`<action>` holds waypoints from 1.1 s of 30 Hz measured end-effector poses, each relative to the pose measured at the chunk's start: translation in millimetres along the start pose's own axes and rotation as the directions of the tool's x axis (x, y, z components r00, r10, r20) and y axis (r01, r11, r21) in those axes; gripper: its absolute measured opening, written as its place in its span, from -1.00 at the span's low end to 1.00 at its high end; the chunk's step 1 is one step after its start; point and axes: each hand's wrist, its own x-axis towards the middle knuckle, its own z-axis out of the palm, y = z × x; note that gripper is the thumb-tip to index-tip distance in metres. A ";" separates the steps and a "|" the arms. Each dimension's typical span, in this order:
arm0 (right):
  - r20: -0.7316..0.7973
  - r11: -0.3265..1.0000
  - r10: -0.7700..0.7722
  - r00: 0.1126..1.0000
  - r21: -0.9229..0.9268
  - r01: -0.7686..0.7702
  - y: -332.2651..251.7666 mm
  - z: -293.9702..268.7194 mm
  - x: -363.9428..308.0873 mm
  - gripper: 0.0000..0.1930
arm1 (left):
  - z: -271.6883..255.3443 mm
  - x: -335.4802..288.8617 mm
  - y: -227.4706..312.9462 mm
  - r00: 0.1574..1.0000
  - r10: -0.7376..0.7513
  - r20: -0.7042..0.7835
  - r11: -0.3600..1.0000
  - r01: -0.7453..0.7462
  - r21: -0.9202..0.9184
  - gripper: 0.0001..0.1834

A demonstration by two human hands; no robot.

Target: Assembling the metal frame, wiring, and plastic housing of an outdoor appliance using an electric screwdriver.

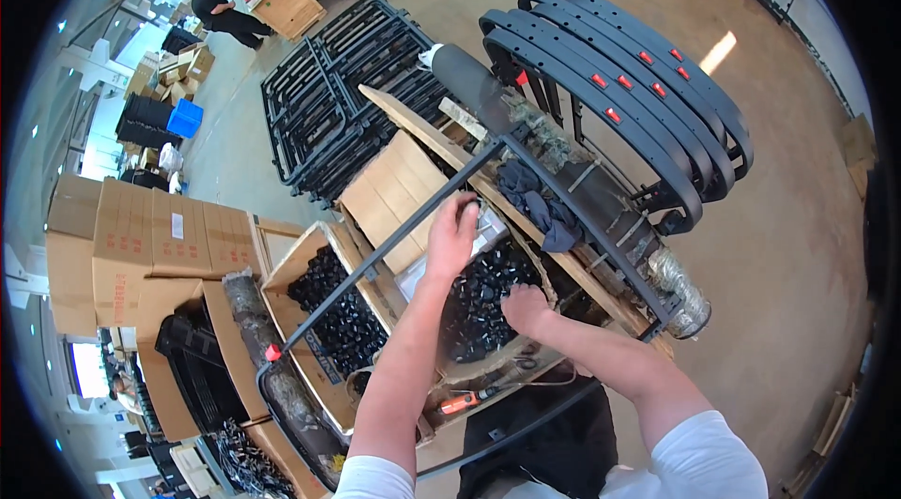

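My left hand [453, 234] rests on a long black metal bar [375, 260] that runs diagonally from lower left to upper right, fingers curled around it near a clear plastic bag. My right hand [526, 307] reaches down into a cardboard box [497, 363] filled with several small black plastic parts [483, 297], fingers closed among them; whether it holds one is hidden. The bar belongs to a black frame [601, 217] lying across a wooden plank [441, 138], with dark cloth [540, 203] draped on it.
A second open box of black parts [343, 316] sits to the left. Curved black metal hoops [638, 86] with red tags stand behind. Black frames [328, 105] lie stacked on the floor. Brown cartons [131, 245] pile at left. A person in black [225, 18] stands far off.
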 end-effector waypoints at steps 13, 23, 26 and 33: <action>-0.026 0.879 0.114 0.993 0.469 -0.088 -1.6 -53.2 -35.7 -0.76 | 37.2 120.7 -11.5 0.998 0.033 -0.044 0.994 -0.037 -0.107 -0.67; -0.143 0.690 0.242 0.960 0.721 -0.066 30.4 -144.4 -165.5 -0.67 | 29.0 119.1 -4.6 0.958 0.258 0.129 0.965 -0.250 -0.075 -0.62; -0.145 0.705 0.382 0.913 0.684 -0.187 32.8 -160.0 -199.4 -0.67 | 27.2 119.2 -8.5 0.972 0.202 0.120 0.978 -0.193 -0.082 -0.65; -0.160 0.597 0.718 0.677 0.643 -0.481 59.0 -152.0 -258.3 -0.62 | 35.5 129.2 -21.0 0.967 0.251 0.027 0.964 -0.248 -0.101 -0.67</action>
